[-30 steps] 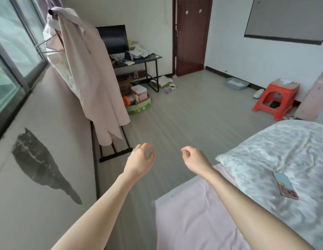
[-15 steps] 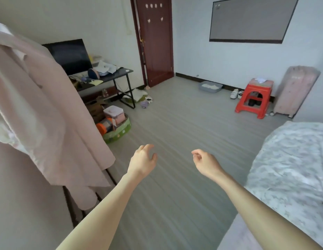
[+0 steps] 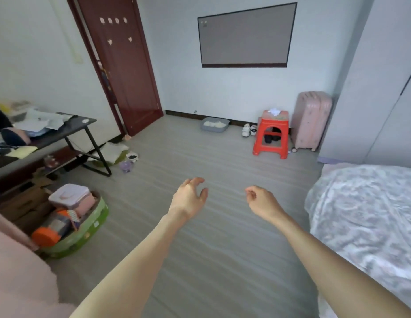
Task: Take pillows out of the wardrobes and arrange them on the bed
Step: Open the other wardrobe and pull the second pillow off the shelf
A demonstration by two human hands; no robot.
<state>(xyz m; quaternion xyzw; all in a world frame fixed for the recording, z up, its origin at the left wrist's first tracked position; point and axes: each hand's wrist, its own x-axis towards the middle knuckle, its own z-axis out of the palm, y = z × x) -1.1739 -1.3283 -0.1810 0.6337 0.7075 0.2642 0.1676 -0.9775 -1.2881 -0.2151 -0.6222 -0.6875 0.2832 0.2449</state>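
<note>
I see my two bare hands, left hand [image 3: 188,198] and right hand [image 3: 260,200], loose and holding nothing; one round green plastic tub [image 3: 90,228] at lower left holds boxes.

1. The bed [image 3: 369,216] has a pale blue-grey and white mottled cover.
2. The door [image 3: 122,65] is dark reddish-brown.
3. The stool [image 3: 272,134] is bright red.
4. The suitcase [image 3: 311,120] is pale pink.
5. The floor [image 3: 211,249] is grey with streaks.
6. The basket [image 3: 85,235] is green.
</note>
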